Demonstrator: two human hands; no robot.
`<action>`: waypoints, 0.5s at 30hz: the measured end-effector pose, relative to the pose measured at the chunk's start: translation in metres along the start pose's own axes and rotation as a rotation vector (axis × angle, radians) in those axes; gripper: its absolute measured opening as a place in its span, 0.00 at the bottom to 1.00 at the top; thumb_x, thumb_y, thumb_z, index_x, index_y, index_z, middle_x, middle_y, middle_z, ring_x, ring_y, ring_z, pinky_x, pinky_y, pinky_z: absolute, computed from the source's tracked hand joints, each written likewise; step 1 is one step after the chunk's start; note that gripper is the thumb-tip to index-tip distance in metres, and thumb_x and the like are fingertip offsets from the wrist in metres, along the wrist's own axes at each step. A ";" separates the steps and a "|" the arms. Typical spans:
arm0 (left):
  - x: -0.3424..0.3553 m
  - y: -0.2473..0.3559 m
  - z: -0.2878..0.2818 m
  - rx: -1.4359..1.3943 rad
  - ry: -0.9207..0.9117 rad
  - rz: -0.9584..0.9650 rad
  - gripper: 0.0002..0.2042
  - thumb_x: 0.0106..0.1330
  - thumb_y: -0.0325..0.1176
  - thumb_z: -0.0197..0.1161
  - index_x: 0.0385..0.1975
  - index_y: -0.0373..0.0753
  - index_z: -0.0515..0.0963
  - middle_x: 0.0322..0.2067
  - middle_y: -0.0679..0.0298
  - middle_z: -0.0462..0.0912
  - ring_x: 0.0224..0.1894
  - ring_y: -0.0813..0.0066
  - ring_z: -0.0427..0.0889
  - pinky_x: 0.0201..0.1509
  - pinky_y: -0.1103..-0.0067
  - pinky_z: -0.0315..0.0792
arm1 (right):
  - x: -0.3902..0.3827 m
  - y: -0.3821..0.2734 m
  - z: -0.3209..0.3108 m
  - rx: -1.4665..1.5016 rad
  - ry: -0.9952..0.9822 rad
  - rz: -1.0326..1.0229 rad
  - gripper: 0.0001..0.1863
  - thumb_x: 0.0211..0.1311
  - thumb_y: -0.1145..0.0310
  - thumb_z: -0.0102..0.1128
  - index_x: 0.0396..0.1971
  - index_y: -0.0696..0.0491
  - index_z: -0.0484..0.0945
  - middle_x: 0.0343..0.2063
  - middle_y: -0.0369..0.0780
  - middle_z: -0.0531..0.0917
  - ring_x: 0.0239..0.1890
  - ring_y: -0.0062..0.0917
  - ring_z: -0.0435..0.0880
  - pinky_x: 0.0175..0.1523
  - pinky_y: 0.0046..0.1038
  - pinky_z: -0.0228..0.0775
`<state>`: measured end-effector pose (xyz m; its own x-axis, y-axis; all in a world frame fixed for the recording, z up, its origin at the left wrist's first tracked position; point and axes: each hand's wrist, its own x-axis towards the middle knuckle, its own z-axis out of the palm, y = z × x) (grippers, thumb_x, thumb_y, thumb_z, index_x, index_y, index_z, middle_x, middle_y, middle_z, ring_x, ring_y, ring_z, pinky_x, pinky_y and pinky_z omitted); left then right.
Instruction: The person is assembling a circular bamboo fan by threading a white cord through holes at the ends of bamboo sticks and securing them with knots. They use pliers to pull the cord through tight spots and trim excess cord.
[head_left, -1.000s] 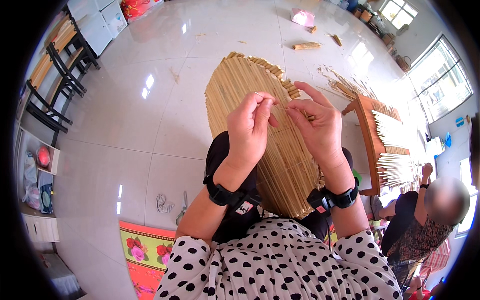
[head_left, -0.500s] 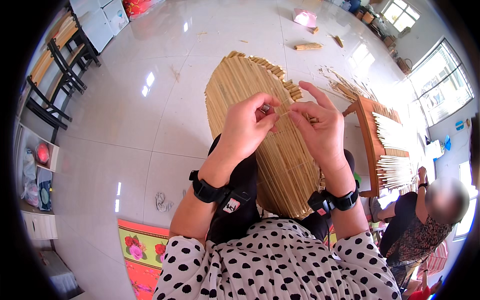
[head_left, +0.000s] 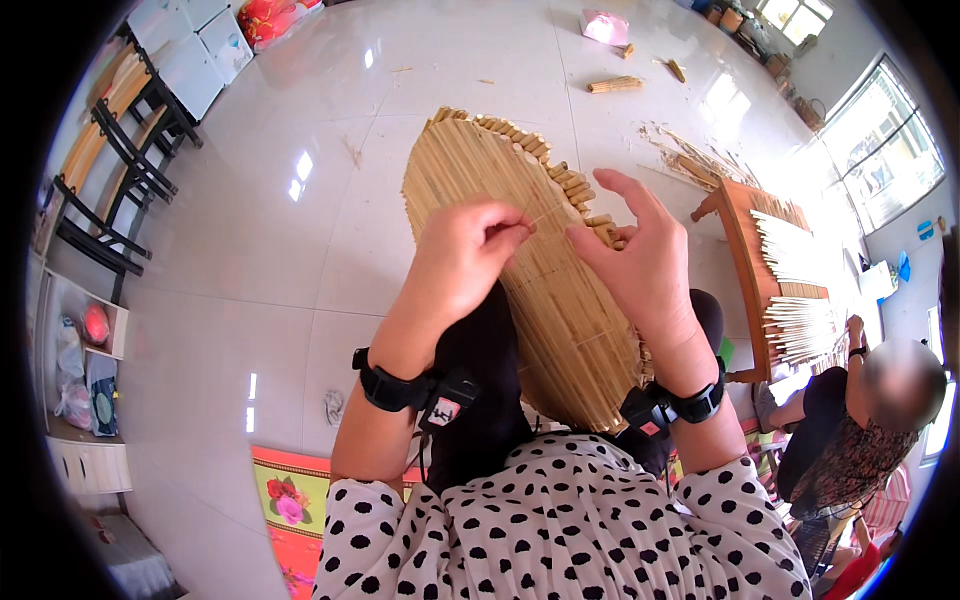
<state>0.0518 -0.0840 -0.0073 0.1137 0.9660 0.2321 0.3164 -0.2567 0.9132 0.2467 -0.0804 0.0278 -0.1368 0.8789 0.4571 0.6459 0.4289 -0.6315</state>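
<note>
Across my lap lies a long oval panel (head_left: 480, 165) of straw-coloured stalks laid side by side, bound by thin cross threads. Cut stalk ends (head_left: 572, 185) stick up in a row along its right edge. Over the panel's left side, my left hand (head_left: 462, 258) has thumb and forefinger pinched together; a fine thread seems to run from the fingertips, though it is barely visible. My right hand (head_left: 645, 262) hovers at the right edge with thumb and forefinger spread wide. Its other fingers curl beside the stalk ends, partly hidden.
To the right stands a wooden table (head_left: 745, 270) with rows of pale sticks (head_left: 795, 325), and a person (head_left: 850, 440) sits near it. Stalk bundles (head_left: 615, 85) and scraps (head_left: 690, 160) lie on the tiled floor. Chairs (head_left: 125, 160) line the left; a flowered mat (head_left: 290, 500) lies at lower left.
My left hand has drawn away leftward from the right, still pinched. The right thumb and forefinger, earlier near the thread, are now wider apart. The panel has shifted slightly left.
</note>
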 end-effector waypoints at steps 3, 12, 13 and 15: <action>-0.001 -0.004 0.000 -0.290 0.028 0.084 0.05 0.67 0.24 0.59 0.34 0.29 0.81 0.46 0.59 0.80 0.33 0.77 0.82 0.35 0.81 0.74 | -0.002 0.002 -0.001 0.024 -0.082 0.039 0.24 0.50 0.63 0.70 0.47 0.57 0.80 0.39 0.47 0.85 0.28 0.34 0.85 0.38 0.30 0.77; -0.010 -0.027 0.042 -1.081 0.099 0.155 0.06 0.71 0.29 0.57 0.39 0.35 0.79 0.43 0.57 0.83 0.33 0.75 0.80 0.37 0.81 0.71 | -0.005 -0.013 -0.003 -0.039 -0.191 0.064 0.16 0.55 0.64 0.64 0.39 0.60 0.82 0.24 0.50 0.83 0.27 0.43 0.84 0.35 0.35 0.76; -0.011 -0.026 0.043 -1.049 0.115 0.172 0.06 0.71 0.28 0.57 0.39 0.35 0.79 0.42 0.57 0.83 0.33 0.75 0.80 0.39 0.80 0.71 | -0.005 -0.012 -0.003 -0.058 -0.178 0.035 0.16 0.55 0.64 0.64 0.39 0.60 0.82 0.23 0.50 0.82 0.27 0.44 0.83 0.34 0.36 0.75; -0.012 -0.025 0.043 -0.985 0.147 0.204 0.06 0.70 0.28 0.57 0.39 0.34 0.79 0.41 0.56 0.83 0.34 0.74 0.80 0.42 0.79 0.72 | -0.007 -0.014 -0.004 -0.080 -0.183 0.027 0.15 0.56 0.65 0.65 0.38 0.60 0.82 0.22 0.51 0.82 0.27 0.45 0.83 0.34 0.37 0.75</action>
<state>0.0831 -0.0910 -0.0470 -0.0594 0.9178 0.3927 -0.6201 -0.3421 0.7059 0.2416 -0.0933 0.0364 -0.2477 0.9164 0.3144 0.7077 0.3927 -0.5872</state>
